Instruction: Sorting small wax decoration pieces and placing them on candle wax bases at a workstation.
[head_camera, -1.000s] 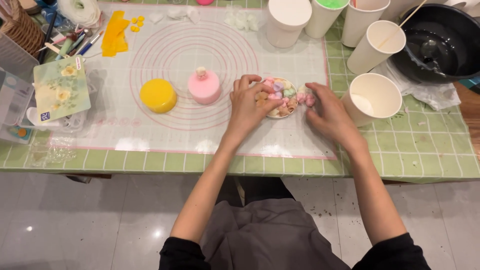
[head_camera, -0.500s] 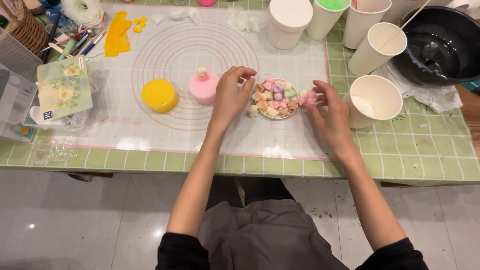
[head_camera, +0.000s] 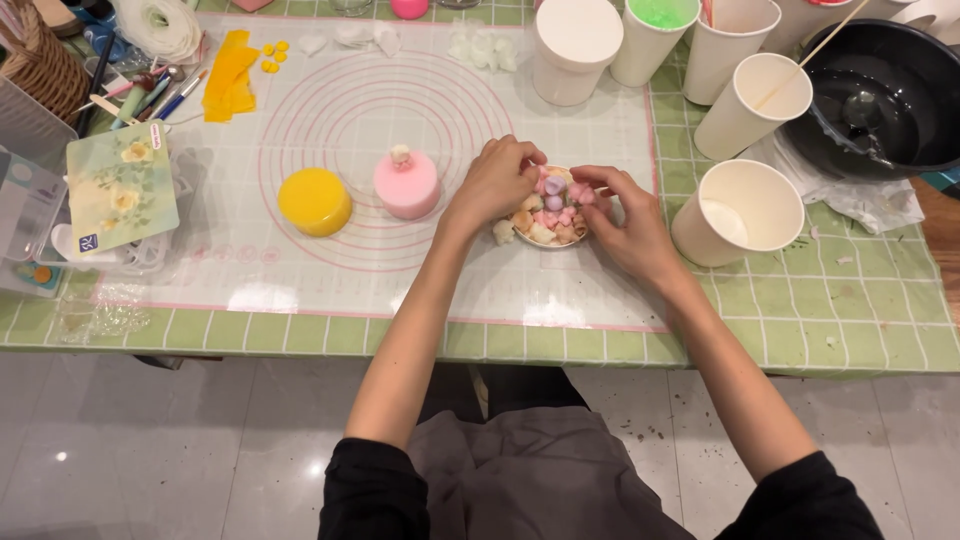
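On mat (head_camera: 600, 290), both hands cup a candy-filled dish (head_camera: 553, 215).

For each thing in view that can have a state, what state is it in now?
Left hand: fingers bent, touching the small pieces.
Right hand: fingertips on the small pieces.
Small dish: heaped with pastel pieces.
Pink round piece: upright, small topper on it.
Yellow round piece: lying flat, untouched.
Nearest paper cup: upright, white contents low inside.
Cup with stick: upright, stick leaning out.
Black bowl: holds clear liquid.
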